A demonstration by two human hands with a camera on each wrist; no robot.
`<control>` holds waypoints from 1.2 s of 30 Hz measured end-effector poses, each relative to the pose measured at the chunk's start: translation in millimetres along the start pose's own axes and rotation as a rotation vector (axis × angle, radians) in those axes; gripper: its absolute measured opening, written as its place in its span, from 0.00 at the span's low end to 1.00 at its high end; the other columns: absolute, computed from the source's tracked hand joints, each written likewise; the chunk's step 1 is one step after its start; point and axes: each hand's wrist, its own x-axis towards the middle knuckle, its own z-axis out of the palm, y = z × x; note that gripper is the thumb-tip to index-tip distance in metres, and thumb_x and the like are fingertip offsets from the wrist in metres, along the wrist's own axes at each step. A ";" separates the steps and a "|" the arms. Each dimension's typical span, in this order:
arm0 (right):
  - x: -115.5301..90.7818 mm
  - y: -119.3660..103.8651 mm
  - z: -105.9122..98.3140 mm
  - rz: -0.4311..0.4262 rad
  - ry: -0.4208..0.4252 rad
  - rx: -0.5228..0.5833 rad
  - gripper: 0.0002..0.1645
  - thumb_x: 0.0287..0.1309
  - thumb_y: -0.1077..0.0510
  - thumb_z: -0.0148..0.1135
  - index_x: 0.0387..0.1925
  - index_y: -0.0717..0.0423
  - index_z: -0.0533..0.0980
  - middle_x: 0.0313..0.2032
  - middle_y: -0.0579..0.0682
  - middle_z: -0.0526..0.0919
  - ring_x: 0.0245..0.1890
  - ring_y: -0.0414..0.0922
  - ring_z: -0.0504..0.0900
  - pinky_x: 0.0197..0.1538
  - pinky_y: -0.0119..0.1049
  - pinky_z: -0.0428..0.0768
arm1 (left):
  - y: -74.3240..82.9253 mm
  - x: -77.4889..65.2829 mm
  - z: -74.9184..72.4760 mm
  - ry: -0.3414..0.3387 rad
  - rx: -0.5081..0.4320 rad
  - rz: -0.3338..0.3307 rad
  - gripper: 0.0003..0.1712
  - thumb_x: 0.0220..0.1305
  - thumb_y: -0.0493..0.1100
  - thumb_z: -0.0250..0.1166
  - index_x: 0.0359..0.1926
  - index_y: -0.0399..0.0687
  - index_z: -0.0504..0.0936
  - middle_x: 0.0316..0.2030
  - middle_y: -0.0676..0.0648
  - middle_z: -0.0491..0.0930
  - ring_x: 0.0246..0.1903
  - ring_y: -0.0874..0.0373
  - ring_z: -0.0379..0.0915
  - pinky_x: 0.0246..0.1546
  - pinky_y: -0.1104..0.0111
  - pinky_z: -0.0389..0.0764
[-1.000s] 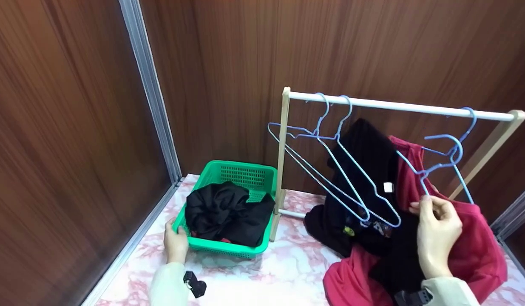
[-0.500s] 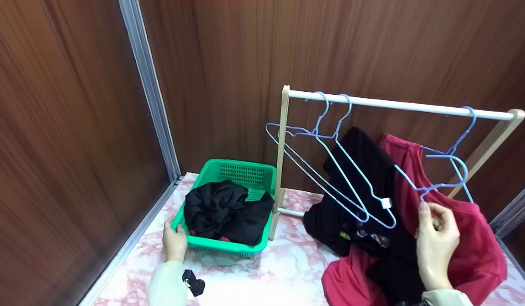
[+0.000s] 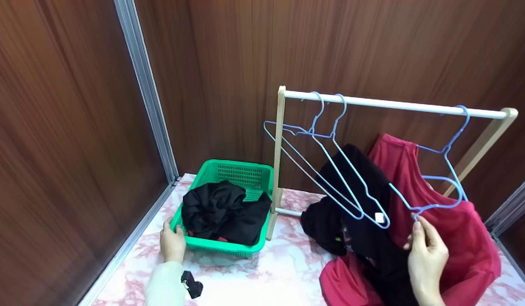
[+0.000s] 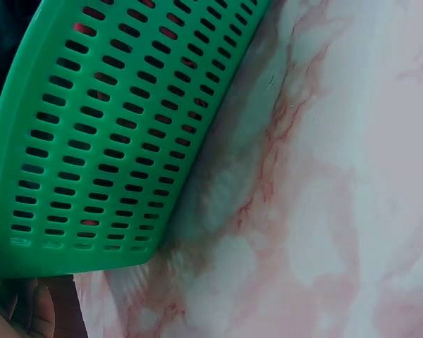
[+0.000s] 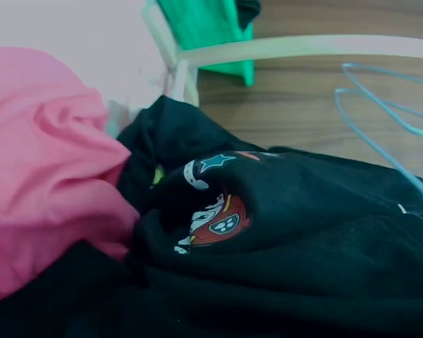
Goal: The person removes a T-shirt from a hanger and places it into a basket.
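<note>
At the near left corner of a green plastic basket [image 3: 222, 245], my left hand [image 3: 173, 244] grips the rim, thumb over the edge. Black cloth [image 3: 219, 208] with a bit of red lies inside. My right hand [image 3: 428, 257] pinches a blue wire hanger [image 3: 436, 206] just under its hook. On that hanger is a black garment [image 3: 364, 229], drooping to the left; its cartoon print [image 5: 222, 222] shows in the right wrist view. Right behind this hand, a red garment [image 3: 458, 229] hangs on another blue hanger [image 3: 448, 146]. The lower part of the held hanger is hidden.
A small rack has a white rail [image 3: 394, 105] and wooden posts [image 3: 278, 157]. Two bare blue hangers [image 3: 339, 170] hang near its left end, close to the black garment. Wood-look panels [image 3: 228, 63] stand behind and left of the marbled tabletop [image 3: 283, 263].
My right hand has moved down and slightly left with the hanger, whose hook is now lower, in front of the red garment. The black garment has sunk with it. My left hand stays on the basket.
</note>
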 end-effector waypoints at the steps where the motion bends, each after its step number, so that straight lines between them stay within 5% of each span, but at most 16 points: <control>1: -2.0 2.3 -0.1 0.012 -0.006 0.033 0.13 0.62 0.63 0.55 0.40 0.44 0.82 0.24 0.31 0.82 0.13 0.30 0.70 0.20 0.18 0.70 | 0.1 -0.3 -0.1 0.006 0.025 0.002 0.26 0.70 0.40 0.44 0.67 0.38 0.60 0.56 0.24 0.68 0.57 0.29 0.63 0.58 0.45 0.65; 7: -13.6 15.3 0.0 0.063 -0.045 0.168 0.13 0.62 0.64 0.56 0.40 0.46 0.83 0.24 0.36 0.84 0.13 0.30 0.77 0.23 0.19 0.75 | 2.2 -1.3 1.7 0.120 0.148 0.049 0.25 0.69 0.41 0.47 0.64 0.35 0.64 0.57 0.25 0.67 0.57 0.28 0.61 0.57 0.43 0.64; 12: -21.1 25.2 1.9 0.050 -0.081 0.202 0.14 0.62 0.66 0.54 0.40 0.48 0.83 0.20 0.40 0.81 0.16 0.33 0.83 0.25 0.20 0.79 | 11.7 -1.3 10.8 0.267 0.085 0.107 0.25 0.66 0.38 0.49 0.63 0.33 0.64 0.57 0.27 0.66 0.58 0.30 0.59 0.58 0.44 0.62; 16: -25.0 34.8 1.4 0.039 -0.104 0.122 0.17 0.62 0.67 0.53 0.40 0.45 0.83 0.22 0.36 0.81 0.16 0.31 0.82 0.30 0.17 0.78 | 32.4 -4.2 26.3 0.441 -0.044 0.277 0.22 0.60 0.33 0.55 0.56 0.31 0.70 0.52 0.27 0.71 0.54 0.30 0.64 0.55 0.44 0.65; 19: -27.5 42.5 1.4 0.032 -0.112 0.090 0.20 0.62 0.69 0.52 0.38 0.42 0.82 0.24 0.33 0.81 0.16 0.29 0.82 0.31 0.16 0.78 | 53.3 -11.2 40.2 0.484 -0.091 0.443 0.20 0.58 0.31 0.56 0.53 0.34 0.72 0.50 0.30 0.73 0.51 0.31 0.67 0.52 0.45 0.67; 24: -33.7 50.1 3.4 0.014 -0.127 0.074 0.26 0.62 0.72 0.50 0.35 0.36 0.81 0.23 0.31 0.80 0.13 0.28 0.79 0.25 0.17 0.76 | 85.5 -33.7 63.0 0.406 -0.121 0.671 0.16 0.57 0.30 0.56 0.48 0.38 0.75 0.47 0.36 0.76 0.46 0.39 0.71 0.48 0.50 0.70; 28: -39.0 52.2 5.4 0.044 -0.132 -0.033 0.28 0.62 0.72 0.50 0.34 0.31 0.80 0.21 0.30 0.78 0.11 0.27 0.75 0.22 0.16 0.73 | 102.9 -55.2 81.3 0.280 -0.108 0.777 0.13 0.58 0.32 0.58 0.45 0.41 0.77 0.45 0.40 0.78 0.45 0.44 0.73 0.48 0.54 0.72; 36: -48.7 56.0 8.7 0.048 -0.177 -0.260 0.13 0.61 0.71 0.53 0.41 0.64 0.82 0.20 0.24 0.74 0.11 0.26 0.73 0.26 0.16 0.73 | 119.1 -95.7 111.4 0.021 0.019 0.876 0.08 0.61 0.40 0.60 0.41 0.46 0.81 0.42 0.47 0.80 0.43 0.51 0.75 0.46 0.60 0.75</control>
